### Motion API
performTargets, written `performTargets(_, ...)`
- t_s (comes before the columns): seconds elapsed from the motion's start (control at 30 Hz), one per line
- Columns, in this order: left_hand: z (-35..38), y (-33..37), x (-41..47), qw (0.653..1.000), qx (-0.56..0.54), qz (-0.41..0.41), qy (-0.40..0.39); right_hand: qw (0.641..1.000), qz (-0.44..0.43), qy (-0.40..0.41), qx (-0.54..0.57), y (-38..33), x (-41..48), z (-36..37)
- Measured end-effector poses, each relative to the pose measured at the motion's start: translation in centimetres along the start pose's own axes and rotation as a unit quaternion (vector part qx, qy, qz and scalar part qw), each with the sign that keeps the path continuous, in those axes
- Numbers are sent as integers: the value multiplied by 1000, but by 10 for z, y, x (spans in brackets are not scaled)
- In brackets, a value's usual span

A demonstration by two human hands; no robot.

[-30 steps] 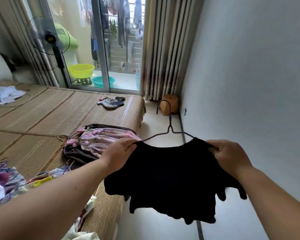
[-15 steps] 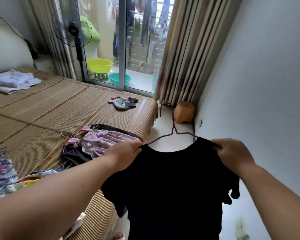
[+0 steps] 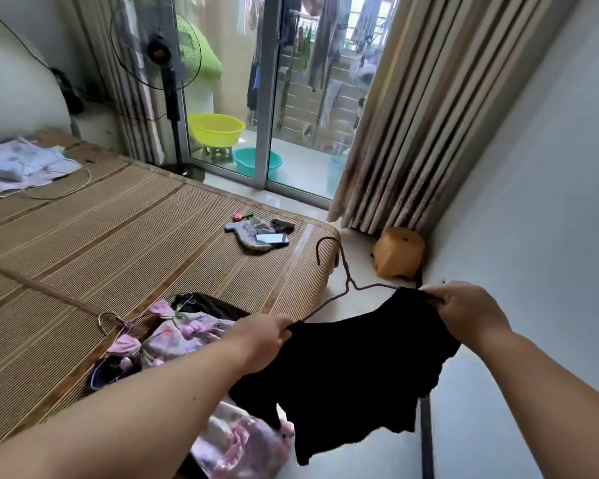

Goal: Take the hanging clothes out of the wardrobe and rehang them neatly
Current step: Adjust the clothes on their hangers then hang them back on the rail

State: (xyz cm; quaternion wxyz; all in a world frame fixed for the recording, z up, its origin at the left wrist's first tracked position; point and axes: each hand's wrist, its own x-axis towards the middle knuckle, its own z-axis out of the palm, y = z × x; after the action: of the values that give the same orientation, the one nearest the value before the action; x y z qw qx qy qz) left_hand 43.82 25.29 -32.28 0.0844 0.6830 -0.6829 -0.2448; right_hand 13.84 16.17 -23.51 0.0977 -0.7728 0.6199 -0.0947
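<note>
Between the bed edge and the white wall [image 3: 533,202], your left hand [image 3: 260,335] and right hand [image 3: 464,312] each pinch a shoulder of the black top [image 3: 353,368] on its thin wire hanger [image 3: 346,271], over open floor. An orange plastic stool [image 3: 398,252] stands beyond; a floral pink garment [image 3: 180,335] lies on the woven bed mat [image 3: 118,243] just left.

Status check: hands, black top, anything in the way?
Left hand and right hand each gripping a shoulder of the black top. Top on wire hanger, held over the floor. Nothing in the way.
</note>
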Motion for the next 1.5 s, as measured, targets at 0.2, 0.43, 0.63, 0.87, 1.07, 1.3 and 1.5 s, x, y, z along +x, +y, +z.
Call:
performTargets(0.2,-23,-24,95,999,2,-49,17,999,-51,4,-20,-4,138,14)
performTargets(0.43,-20,-51,228,986,-32,-160,30,987,-151,-40,-46,-5,338,72)
performTargets(0.63,-6,-84,316,947,-89,-309,12,959,-221,-148,-98,-30,478,142)
performTargets(0.87,18,-170,366,890,-147,-431,30,907,-321,-207,-178,-113,580,260)
performTargets(1.07,65,-287,406,836,-164,-516,86,911,-333,-201,-136,-189,637,412)
performTargets(1.3,126,-389,450,816,-162,-548,81,910,-341,-148,-183,-229,663,535)
performTargets(1.5,154,-418,463,812,-160,-556,77,907,-335,-156,-202,-238,662,581)
